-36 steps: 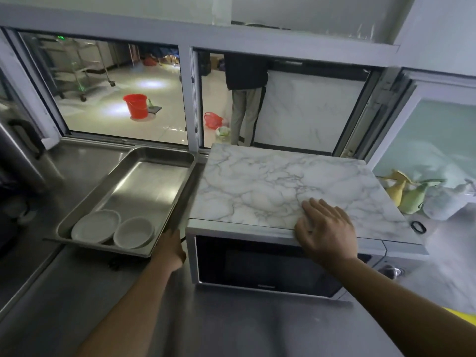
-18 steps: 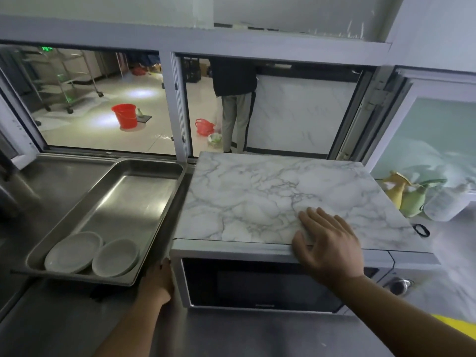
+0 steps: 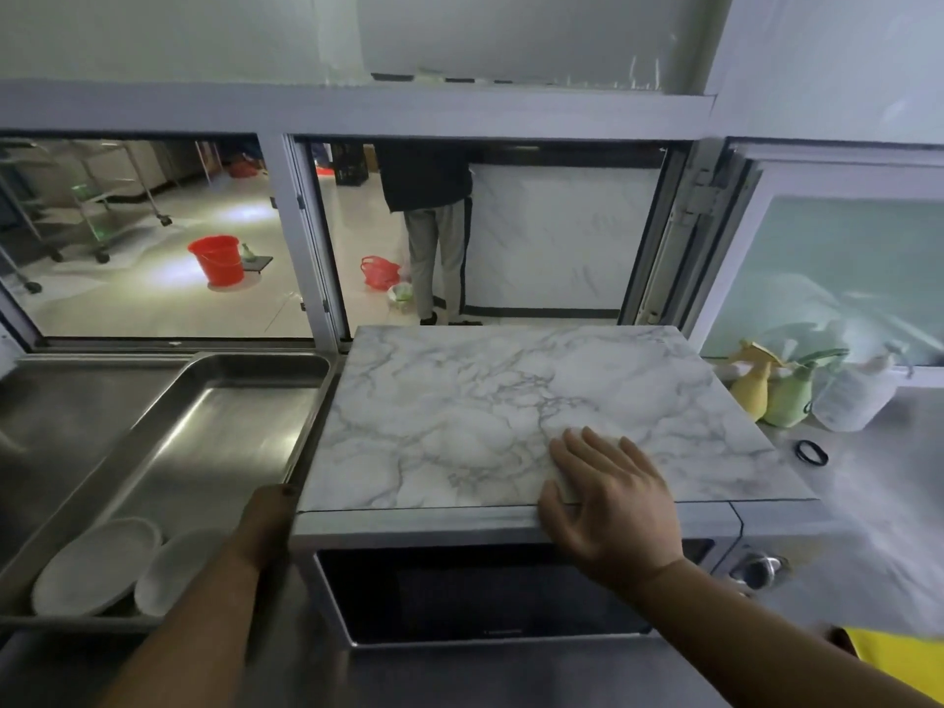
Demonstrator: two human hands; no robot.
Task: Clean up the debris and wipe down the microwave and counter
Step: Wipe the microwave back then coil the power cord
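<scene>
Marble-patterned microwave [image 3: 485, 426] top carries the right hand [image 3: 610, 508], flat, fingers spread over its front edge. Left hand [image 3: 268, 523] touches the microwave's left side, grip hidden, squeezed against the steel tray [image 3: 168, 442] on the table [image 3: 878, 482].

Steel tray [image 3: 168, 436] crowding microwave [image 3: 459, 595] left, bottles [image 3: 786, 390] right, front counter [image 3: 459, 677] open

The right hand [image 3: 610, 508] lies flat, fingers spread, on the front edge of the marble-patterned top of the microwave [image 3: 480, 595]. The left hand [image 3: 268, 523] reaches along the microwave's left side, its fingers hidden. A steel tray [image 3: 214, 401] just beside holds two white plates [image 3: 97, 564]. Spray bottles [image 3: 786, 390] stand on the counter [image 3: 878, 477] to the right
</scene>
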